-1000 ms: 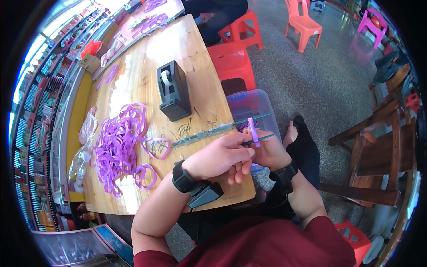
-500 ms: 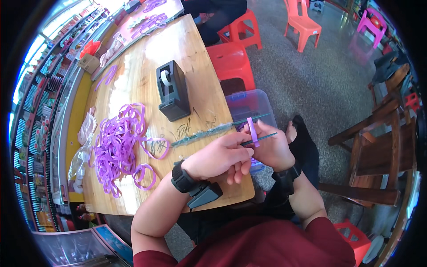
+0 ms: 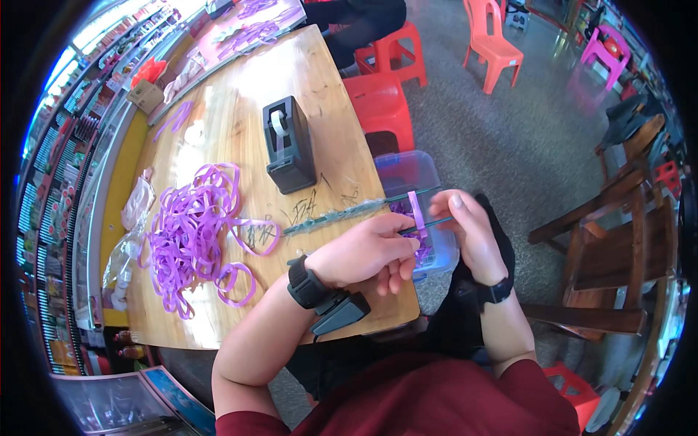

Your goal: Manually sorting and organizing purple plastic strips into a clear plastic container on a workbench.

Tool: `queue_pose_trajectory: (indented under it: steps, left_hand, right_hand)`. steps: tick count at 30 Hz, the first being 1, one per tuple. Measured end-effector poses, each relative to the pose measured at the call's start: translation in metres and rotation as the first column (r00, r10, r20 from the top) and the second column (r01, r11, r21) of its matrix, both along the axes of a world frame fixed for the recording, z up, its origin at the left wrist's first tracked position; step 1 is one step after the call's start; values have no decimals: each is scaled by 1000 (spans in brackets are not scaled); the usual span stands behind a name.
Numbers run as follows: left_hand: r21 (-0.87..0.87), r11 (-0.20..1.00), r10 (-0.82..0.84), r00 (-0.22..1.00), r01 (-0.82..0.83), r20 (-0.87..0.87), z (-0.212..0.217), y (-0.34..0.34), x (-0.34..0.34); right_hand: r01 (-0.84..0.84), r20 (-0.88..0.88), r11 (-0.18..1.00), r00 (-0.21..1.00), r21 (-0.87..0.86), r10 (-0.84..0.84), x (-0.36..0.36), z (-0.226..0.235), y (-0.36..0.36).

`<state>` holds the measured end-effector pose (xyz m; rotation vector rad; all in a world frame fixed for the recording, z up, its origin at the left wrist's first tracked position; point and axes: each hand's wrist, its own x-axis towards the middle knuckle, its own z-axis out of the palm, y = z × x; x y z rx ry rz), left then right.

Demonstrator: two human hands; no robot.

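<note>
a heap of purple ribbon loops [image 3: 190, 234] lies toward the left edge of the wooden table [image 3: 225, 123], with a black tape dispenser [image 3: 287, 145] farther along at its middle. the left hand [image 3: 363, 251], knuckles up over the table's right edge, pinches a thin dark stick [image 3: 418, 227] with its fingers curled shut. a short purple ribbon strip [image 3: 416, 209] stands on that stick. the right hand [image 3: 469, 229], palm inward, closes its fingertips on the stick's other end, above a clear plastic box [image 3: 414, 174].
</note>
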<state>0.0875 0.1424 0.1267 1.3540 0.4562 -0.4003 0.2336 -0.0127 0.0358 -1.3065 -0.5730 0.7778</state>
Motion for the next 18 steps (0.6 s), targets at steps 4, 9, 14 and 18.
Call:
queue_pose_trajectory:
  steps: [4, 9, 14, 18]
  left_hand:
    - [-9, 1000, 1, 999, -1, 37, -5, 0, -1]
    - [-14, 1000, -24, 998, 25, 60, -7, 3, -2]
    - [-19, 1000, -22, 996, 24, 91, -13, 0, -2]
    - [3, 999, -40, 995, 40, 91, -11, 1, -2]
  right_hand:
    - [92, 287, 996, 954, -20, -82, -9, 20, -2]
    - [227, 698, 963, 713, -142, -65, -26, 37, 22]
    - [278, 608, 946, 784, -164, -125, -25, 30, 25]
    - [108, 275, 976, 960, -191, -53, -11, 16, 23]
